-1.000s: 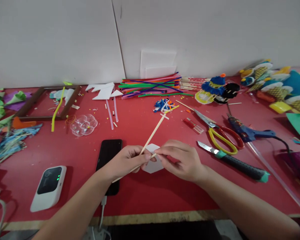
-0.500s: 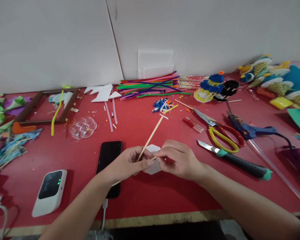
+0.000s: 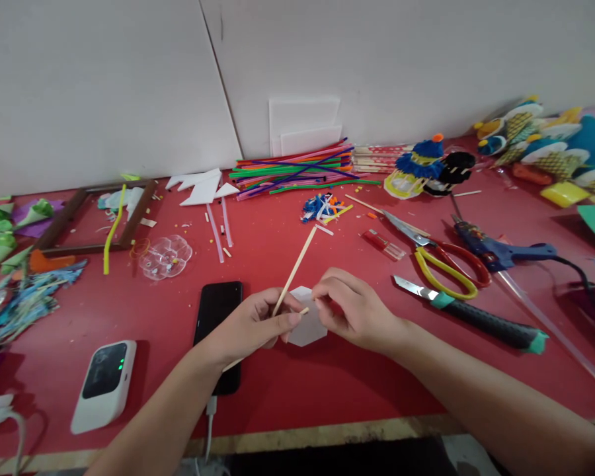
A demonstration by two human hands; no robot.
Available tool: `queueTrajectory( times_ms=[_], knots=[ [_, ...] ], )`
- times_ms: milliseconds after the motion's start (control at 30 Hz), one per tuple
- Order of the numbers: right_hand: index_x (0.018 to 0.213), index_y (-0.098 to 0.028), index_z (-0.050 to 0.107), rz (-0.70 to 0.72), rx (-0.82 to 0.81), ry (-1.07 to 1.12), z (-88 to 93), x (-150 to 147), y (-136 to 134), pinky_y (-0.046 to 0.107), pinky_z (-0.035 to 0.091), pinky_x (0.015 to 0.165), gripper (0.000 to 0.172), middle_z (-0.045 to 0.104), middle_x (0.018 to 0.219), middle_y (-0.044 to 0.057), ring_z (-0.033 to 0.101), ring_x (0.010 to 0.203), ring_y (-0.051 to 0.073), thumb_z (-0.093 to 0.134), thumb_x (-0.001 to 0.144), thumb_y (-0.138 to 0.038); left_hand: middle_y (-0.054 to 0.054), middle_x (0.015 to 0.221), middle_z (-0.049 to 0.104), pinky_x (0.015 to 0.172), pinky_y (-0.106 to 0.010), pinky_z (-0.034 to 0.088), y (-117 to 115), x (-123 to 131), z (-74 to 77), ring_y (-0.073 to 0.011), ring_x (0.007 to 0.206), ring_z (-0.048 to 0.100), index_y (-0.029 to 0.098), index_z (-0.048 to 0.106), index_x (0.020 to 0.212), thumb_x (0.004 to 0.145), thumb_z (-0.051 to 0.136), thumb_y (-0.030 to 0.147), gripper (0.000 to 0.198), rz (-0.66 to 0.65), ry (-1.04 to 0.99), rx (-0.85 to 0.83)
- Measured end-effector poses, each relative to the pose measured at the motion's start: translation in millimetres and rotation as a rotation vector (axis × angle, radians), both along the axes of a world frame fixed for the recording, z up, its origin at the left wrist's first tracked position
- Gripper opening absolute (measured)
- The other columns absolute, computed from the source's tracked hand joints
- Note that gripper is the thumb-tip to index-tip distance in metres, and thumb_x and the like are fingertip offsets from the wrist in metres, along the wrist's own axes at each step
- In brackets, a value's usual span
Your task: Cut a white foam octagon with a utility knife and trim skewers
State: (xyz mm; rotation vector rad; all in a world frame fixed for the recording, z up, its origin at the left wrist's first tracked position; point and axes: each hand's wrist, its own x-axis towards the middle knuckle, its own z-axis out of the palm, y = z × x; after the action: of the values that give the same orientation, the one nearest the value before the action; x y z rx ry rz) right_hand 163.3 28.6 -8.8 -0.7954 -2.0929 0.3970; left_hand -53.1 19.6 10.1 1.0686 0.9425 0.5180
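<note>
Two thin wooden sticks are in my left hand [image 3: 266, 320]. One stick [image 3: 298, 264] slants up and away from between the fingers; the other [image 3: 233, 364] runs under the palm, and its short end shows at the thumb tip. My right hand [image 3: 353, 307] is just right of that end, thumb and forefinger pinched together; whatever is between them is too small to make out. A white hexagonal piece [image 3: 308, 328] lies on the red table [image 3: 297, 396] beneath the fingertips. A black phone [image 3: 219, 311] lies partly under my left hand.
On the right are scissors [image 3: 446, 271], a cutter knife [image 3: 486, 324] and a blue glue gun [image 3: 506, 251]. Pipe cleaners [image 3: 297, 168] lie at the back. A white device [image 3: 104, 387] and a brown frame [image 3: 72, 215] are on the left.
My right fingertips have moved slightly up and away from the stick end at my left thumb, leaving a small gap. The view has shifted a little.
</note>
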Motion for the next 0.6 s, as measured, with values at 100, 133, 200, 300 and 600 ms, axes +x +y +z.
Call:
queueTrajectory(
  times_ms=[100,133,200,300,600],
  knots=[
    [0.075,-0.025,0.040,-0.176,-0.009,-0.027,-4.2,4,8,0.025,0.036,0.054,0.018,0.045,0.067,-0.002,0.044,0.059,0.014,0.046,0.082,-0.010,0.007,0.055,0.053,0.039,-0.017,0.021,0,1,-1.9,-0.0038,0.042,0.035,0.020,0.061,0.088,0.081,0.074,0.047,0.031,0.043,-0.051,-0.048],
    [0.073,-0.025,0.037,-0.246,-0.013,-0.039,-6.8,5,11,0.026,0.034,0.053,0.020,0.044,0.066,-0.002,0.043,0.058,0.014,0.045,0.081,-0.009,0.007,0.054,0.053,0.038,-0.017,0.020,1,1,-3.0,-0.0036,0.040,0.035,0.020,0.061,0.088,0.082,0.073,0.048,0.031,0.052,-0.068,-0.057],
    [0.070,-0.026,0.033,-0.383,-0.044,-0.065,-12.5,8,19,0.027,0.031,0.052,0.022,0.043,0.063,-0.002,0.042,0.056,0.014,0.043,0.084,-0.012,0.007,0.054,0.054,0.037,-0.017,0.021,2,1,-4.9,-0.0036,0.039,0.036,0.019,0.062,0.089,0.083,0.072,0.049,0.032,0.057,-0.088,-0.070],
    [0.066,-0.026,0.032,-0.515,-0.104,-0.080,-18.5,13,30,0.029,0.031,0.051,0.029,0.043,0.059,-0.001,0.043,0.054,0.015,0.042,0.093,-0.022,0.006,0.056,0.056,0.035,-0.016,0.021,4,1,-4.2,-0.0020,0.037,0.031,0.018,0.064,0.090,0.082,0.074,0.049,0.034,0.086,-0.123,-0.099],
    [0.115,-0.024,0.057,-0.133,-0.298,0.153,-5.4,2,9,0.029,0.053,0.065,0.023,0.072,0.092,0.004,0.067,0.075,0.016,0.058,0.095,-0.034,0.000,0.074,0.071,0.040,-0.012,0.038,11,3,-3.8,-0.0048,0.049,0.053,0.018,0.058,0.086,0.082,0.079,0.030,0.025,0.447,-0.394,-0.100]
  ],
)
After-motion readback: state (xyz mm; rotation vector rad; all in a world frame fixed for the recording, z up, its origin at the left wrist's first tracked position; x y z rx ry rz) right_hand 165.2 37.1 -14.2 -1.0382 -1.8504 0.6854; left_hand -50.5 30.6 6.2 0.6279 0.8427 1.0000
